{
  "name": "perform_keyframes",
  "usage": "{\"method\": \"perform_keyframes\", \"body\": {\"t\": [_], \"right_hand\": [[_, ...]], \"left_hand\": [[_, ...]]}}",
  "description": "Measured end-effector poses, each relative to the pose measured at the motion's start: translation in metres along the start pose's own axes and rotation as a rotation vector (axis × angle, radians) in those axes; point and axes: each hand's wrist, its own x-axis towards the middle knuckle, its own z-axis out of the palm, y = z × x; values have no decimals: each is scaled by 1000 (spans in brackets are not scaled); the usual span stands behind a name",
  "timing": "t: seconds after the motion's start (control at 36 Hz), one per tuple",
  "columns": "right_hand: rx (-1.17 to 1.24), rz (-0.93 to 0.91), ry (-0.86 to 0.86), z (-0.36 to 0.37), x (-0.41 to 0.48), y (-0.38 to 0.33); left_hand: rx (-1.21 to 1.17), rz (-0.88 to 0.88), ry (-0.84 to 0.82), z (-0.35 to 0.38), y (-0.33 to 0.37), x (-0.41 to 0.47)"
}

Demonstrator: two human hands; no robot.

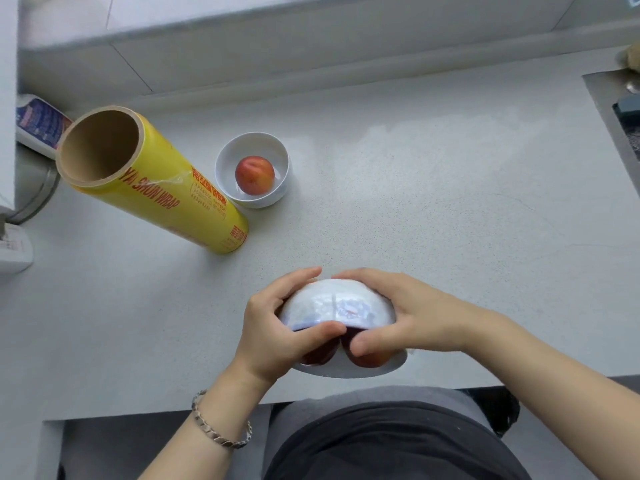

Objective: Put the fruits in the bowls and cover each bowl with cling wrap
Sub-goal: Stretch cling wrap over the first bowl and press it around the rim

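Note:
A white bowl (337, 306) is tipped toward me above the counter's front edge, with cling wrap stretched over it and red fruits (369, 358) showing under the rim. My left hand (277, 327) grips its left side, thumb pressed on the wrap at the rim. My right hand (408, 317) grips the right side, thumb also on the rim. Farther back stands a second white bowl (256, 147), uncovered, holding one red-orange fruit (254, 174). A big yellow cling wrap roll (156, 183) lies on its side to the left of it.
The pale speckled counter (433, 202) runs to a wall ledge at the back. A sink edge (609, 109) is at the far right. A white and blue packet (40, 124) and a white device (14, 251) sit at the far left.

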Motion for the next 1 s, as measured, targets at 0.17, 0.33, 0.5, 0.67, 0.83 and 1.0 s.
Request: {"method": "perform_keyframes", "body": {"t": [0.17,0.33,0.5,0.67,0.83,1.0], "right_hand": [[433,-30,58,2,-12,25],[588,-19,182,0,-9,34],[478,42,231,1,-7,32],[345,150,205,-1,1,23],[308,154,220,-8,2,7],[-12,215,285,-8,14,-12]], "left_hand": [[-182,-4,95,2,0,7],[-213,-86,-26,13,-1,8],[45,-190,-391,9,9,21],[71,-213,-218,24,2,16],[19,-183,-27,24,-1,8],[108,-149,-42,23,1,5]]}}
